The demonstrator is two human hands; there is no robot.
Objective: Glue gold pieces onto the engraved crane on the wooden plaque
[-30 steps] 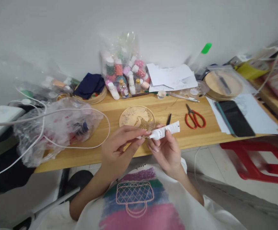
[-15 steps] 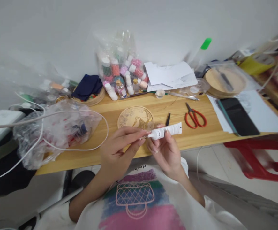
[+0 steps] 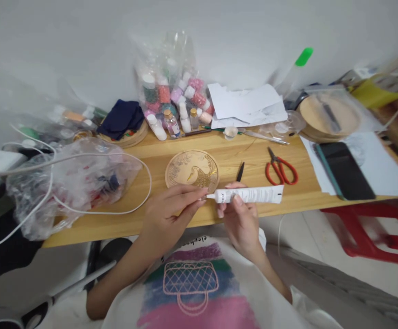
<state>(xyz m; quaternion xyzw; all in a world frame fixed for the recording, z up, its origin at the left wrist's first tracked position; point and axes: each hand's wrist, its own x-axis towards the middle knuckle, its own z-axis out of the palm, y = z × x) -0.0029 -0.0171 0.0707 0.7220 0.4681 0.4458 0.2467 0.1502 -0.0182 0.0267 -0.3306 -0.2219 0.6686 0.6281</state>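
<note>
My right hand (image 3: 241, 221) grips a white squeeze tube (image 3: 257, 195) with small print, thumb on its near side. The tube lies nearly level, its thin nozzle pointing left. The fingers of my left hand (image 3: 173, 212) are pinched together right at the nozzle's tip; whatever is between them is too small to make out. Just beyond my left fingertips lies a round wooden disc (image 3: 181, 169) with a bird design, partly gold. A slim black tool (image 3: 241, 171) rests behind the tube. Red-handled scissors (image 3: 281, 171) lie to the right.
A bag of small bottles (image 3: 171, 91) stands against the wall. A crumpled plastic bag (image 3: 71, 178) and a white cable (image 3: 147, 201) occupy the left. On the right are a phone (image 3: 347, 171) on papers and a bagged wooden disc (image 3: 329, 114). A red stool (image 3: 366, 237) stands below the table.
The tube has shifted right and turned more level in my right hand, showing more of its length. My left hand stays pinched at the nozzle end.
</note>
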